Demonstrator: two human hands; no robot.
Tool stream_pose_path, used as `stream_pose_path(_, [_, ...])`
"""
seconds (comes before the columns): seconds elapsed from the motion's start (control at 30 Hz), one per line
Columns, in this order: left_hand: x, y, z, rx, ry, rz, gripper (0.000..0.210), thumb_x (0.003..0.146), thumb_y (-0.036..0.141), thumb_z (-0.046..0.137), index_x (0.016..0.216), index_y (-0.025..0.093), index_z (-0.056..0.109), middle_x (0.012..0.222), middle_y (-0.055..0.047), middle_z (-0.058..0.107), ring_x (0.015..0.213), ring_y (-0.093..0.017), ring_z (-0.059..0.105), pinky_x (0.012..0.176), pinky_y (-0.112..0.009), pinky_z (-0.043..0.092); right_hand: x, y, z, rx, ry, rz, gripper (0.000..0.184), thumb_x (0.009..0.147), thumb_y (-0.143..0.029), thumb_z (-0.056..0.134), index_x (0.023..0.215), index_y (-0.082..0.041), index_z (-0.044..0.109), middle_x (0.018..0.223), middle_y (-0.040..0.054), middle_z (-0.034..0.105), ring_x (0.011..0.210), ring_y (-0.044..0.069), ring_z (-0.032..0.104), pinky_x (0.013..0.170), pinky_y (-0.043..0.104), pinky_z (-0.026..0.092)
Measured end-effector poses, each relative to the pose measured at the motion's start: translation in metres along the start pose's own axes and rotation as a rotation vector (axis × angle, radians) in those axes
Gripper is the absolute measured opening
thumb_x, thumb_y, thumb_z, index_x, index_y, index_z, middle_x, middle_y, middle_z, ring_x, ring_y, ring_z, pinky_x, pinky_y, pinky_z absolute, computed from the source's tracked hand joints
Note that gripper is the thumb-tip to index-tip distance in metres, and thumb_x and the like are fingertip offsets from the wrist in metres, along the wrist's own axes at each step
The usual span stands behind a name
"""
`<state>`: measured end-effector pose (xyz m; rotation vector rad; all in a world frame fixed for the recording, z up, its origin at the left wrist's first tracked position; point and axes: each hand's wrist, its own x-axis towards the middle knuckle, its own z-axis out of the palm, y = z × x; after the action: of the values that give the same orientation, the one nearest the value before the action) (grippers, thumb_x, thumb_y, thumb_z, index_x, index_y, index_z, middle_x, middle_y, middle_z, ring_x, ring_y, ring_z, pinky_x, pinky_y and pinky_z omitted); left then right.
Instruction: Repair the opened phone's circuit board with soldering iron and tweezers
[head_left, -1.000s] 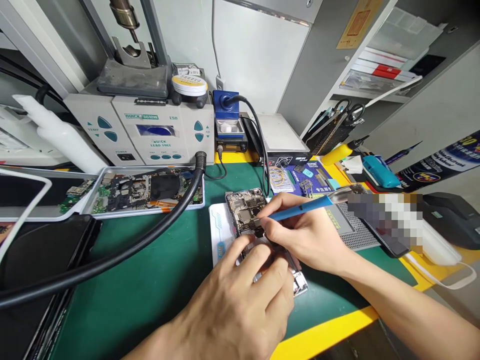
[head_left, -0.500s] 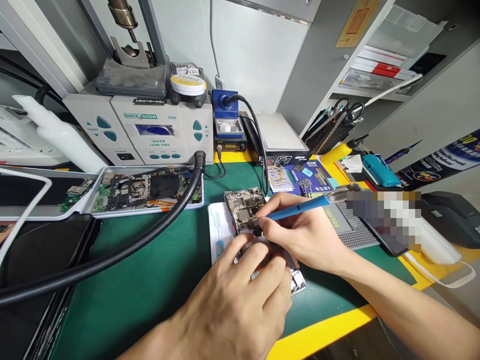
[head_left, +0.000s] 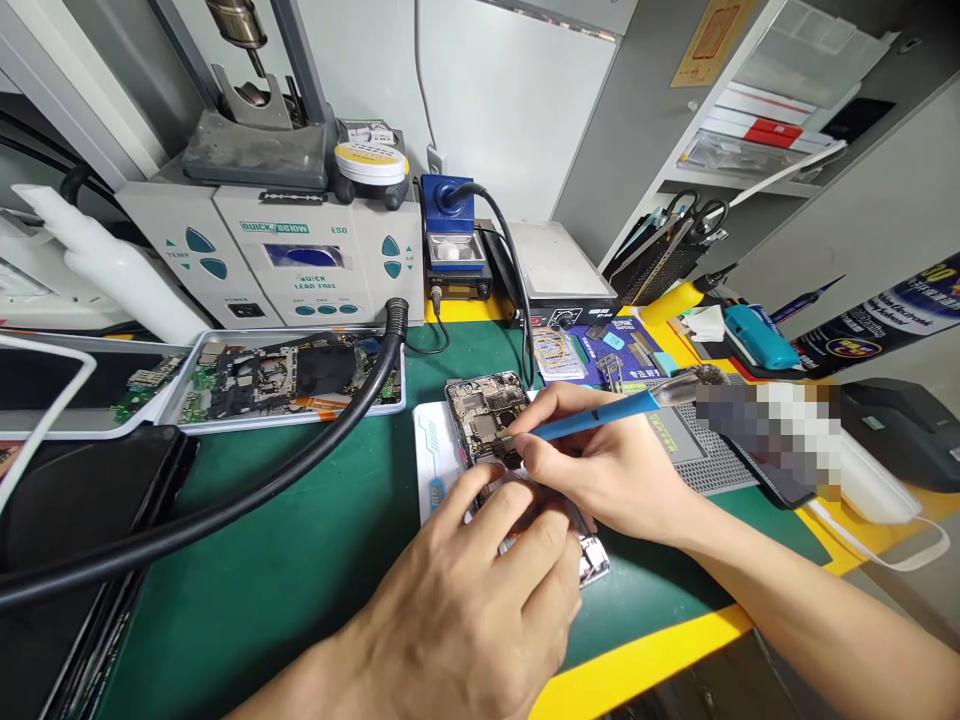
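Observation:
An opened phone (head_left: 484,415) lies with its circuit board showing, partly on a white card with blue print (head_left: 433,450). My left hand (head_left: 487,590) is closed over the phone's lower half, its fingers curled onto it and hiding much of it. Between the thumb and fingers of my right hand (head_left: 592,455) is a blue-handled brush (head_left: 600,415). Its metal collar and dark bristles point up and to the right, away from the phone. The handle's other end meets the board near its middle; my fingertips partly cover that spot.
A hot air station (head_left: 300,255) stands at the back left, its thick black hose (head_left: 300,470) crossing the mat. Behind the phone is a blue soldering iron stand (head_left: 450,225). An opened device with a bare board (head_left: 262,375) lies left. Tweezers (head_left: 611,370) lie behind my right hand.
The view has shifted slightly. Both hands keep nearly the same place on the phone, and the brush is held at the same slant.

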<state>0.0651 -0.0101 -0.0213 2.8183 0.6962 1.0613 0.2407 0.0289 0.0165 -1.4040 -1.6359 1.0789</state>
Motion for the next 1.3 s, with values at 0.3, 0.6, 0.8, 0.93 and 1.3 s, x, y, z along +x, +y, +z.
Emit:
stream_pose_path(0.3, [-0.0014,-0.0003,0.0002,-0.006,-0.002,0.014,0.023,0.093,0.021,0.063,0.109,0.01,0.074,0.102,-0.007,0.073,0.092,-0.027,0.061,0.096,-0.053,0.05,-0.0007,0.0016,-0.0002,0.006,-0.016,-0.001,0.002,0.085,-0.021,0.071,0.084,-0.02,0.07,0.075,0.0001,0.067,0.054,0.01,0.056,0.043,0.02,0.042])
stream_pose_path(0.6, [0.0008,-0.0008,-0.0017,0.004,-0.02,0.008,0.023,0.094,0.022,0.061,0.109,0.01,0.074,0.103,-0.008,0.074,0.095,-0.029,0.062,0.098,-0.054,0.049,-0.0012,0.0014,-0.0018,0.005,-0.023,-0.032,0.003,0.086,-0.017,0.07,0.085,-0.019,0.069,0.075,-0.0014,0.065,0.053,0.008,0.054,0.044,0.018,0.041])
stream_pose_path(0.8, [-0.0019,0.0009,-0.0019,-0.001,-0.002,0.001,0.025,0.093,0.021,0.062,0.112,0.01,0.074,0.104,-0.008,0.075,0.095,-0.029,0.063,0.096,-0.053,0.049,0.0014,0.0022,0.0,0.042,-0.039,-0.083,0.003,0.087,-0.015,0.069,0.085,-0.017,0.069,0.072,-0.0023,0.064,0.056,0.007,0.055,0.046,0.015,0.042])
stream_pose_path(0.93, [-0.0036,0.0005,-0.0001,-0.006,-0.005,0.004,0.025,0.093,0.021,0.063,0.112,0.01,0.074,0.106,-0.009,0.075,0.095,-0.029,0.063,0.096,-0.054,0.049,0.0022,0.0031,0.0003,0.054,-0.037,-0.063,0.005,0.086,-0.013,0.068,0.085,-0.018,0.068,0.069,-0.0042,0.061,0.051,0.005,0.051,0.042,0.015,0.038])
stream_pose_path(1.3, [-0.0002,-0.0008,0.0007,-0.001,-0.018,0.009,0.026,0.094,0.023,0.062,0.113,0.011,0.075,0.108,-0.008,0.076,0.096,-0.03,0.063,0.097,-0.055,0.048,0.0009,0.0013,-0.0007,0.05,-0.041,-0.089,0.005,0.087,-0.013,0.068,0.085,-0.017,0.068,0.069,-0.0039,0.063,0.053,0.006,0.054,0.044,0.015,0.04])
